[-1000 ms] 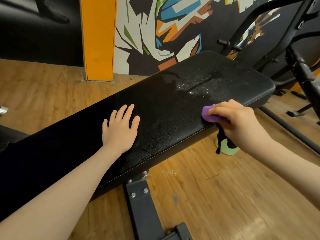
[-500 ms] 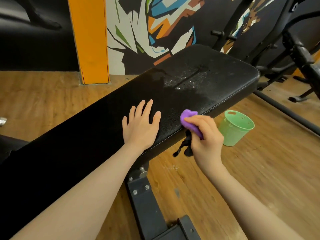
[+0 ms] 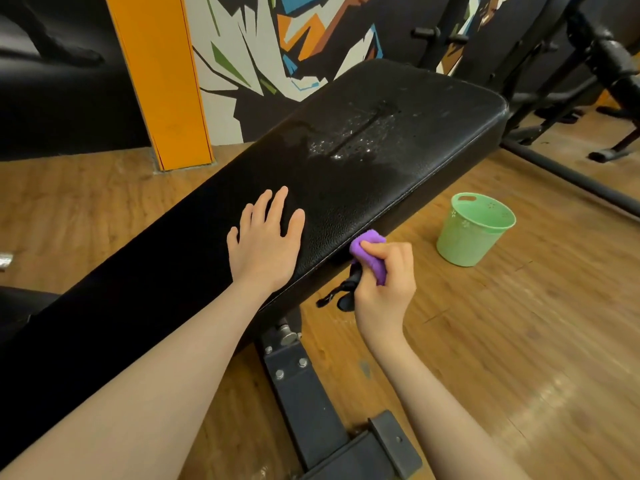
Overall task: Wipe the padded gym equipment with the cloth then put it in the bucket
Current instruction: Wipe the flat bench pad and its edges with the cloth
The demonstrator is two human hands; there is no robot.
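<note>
Fingers (image 3: 266,209) of your left hand (image 3: 265,244) lie straight and slightly spread, palm flat on the top of the black padded bench (image 3: 398,140), just in from its near edge. Your right hand (image 3: 384,282) sits at about three o'clock from the left one, beside it but not touching, with its fingers curled around a bunched purple cloth (image 3: 369,252); the thumb lies across the top of the wad. The cloth's exposed end presses against the side edge of the pad, right at the stitched seam, so the cloth is in your grip and against the bench, not in the bucket. A black strap (image 3: 341,292) hangs from under the pad just at nine o'clock from your right palm; you cannot tell whether the hand touches it. The green bucket (image 3: 464,237) stands upright on the wooden floor (image 3: 519,341) at about two o'clock from your right hand, well apart from it and near the far end of the bench. Toward twelve o'clock on the pad, a patch of droplets (image 3: 360,140) glistens around a dark groove in the upholstery. Beneath the pad, at six o'clock from your left hand, the grey metal bench leg (image 3: 304,393) shows its bolts. At eleven o'clock stands an orange pillar (image 3: 162,81), with a painted mural (image 3: 270,46) beside it, and black gym frames (image 3: 571,81) fill the one o'clock corner.
</note>
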